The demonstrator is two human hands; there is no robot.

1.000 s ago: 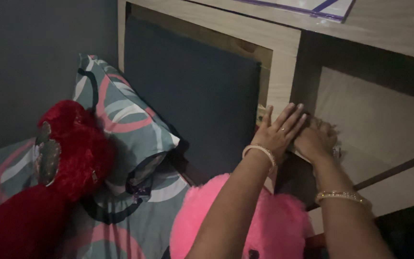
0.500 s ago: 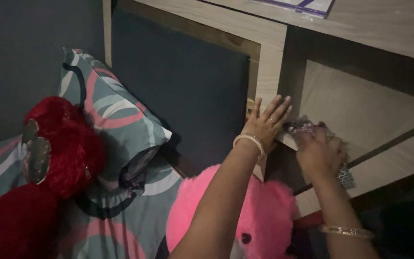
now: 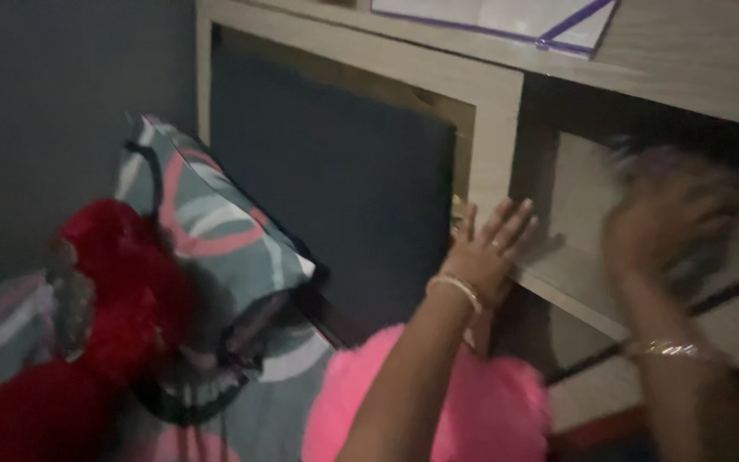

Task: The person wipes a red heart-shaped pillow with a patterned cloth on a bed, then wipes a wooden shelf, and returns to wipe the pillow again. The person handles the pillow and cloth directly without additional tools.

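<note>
Left hand (image 3: pixel 491 248), centre of the frame: flat, fingers spread, palm against the front edge of the wooden shelf (image 3: pixel 575 287) where it meets the upright post; it grasps nothing. A pale bangle sits on that wrist.

Right hand (image 3: pixel 665 224), right of the frame: raised in front of the shelf opening and heavily blurred. A greyish, glittery object (image 3: pixel 701 257) shows at its fingers, but whether the hand grips it cannot be told, nor what the object is. A gold bangle sits on that wrist, lower right.

Surroundings: a dark padded headboard (image 3: pixel 335 180) fills the upper centre, set in a light wooden frame. A patterned pillow (image 3: pixel 207 231) in grey, pink and white leans against it at left centre. A red plush toy (image 3: pixel 104 291) lies at lower left, touching the pillow. A pink plush toy (image 3: pixel 489 411) sits at bottom centre, under the left forearm. A white sheet with purple edging (image 3: pixel 506 17) lies on the top ledge, upper right.
</note>
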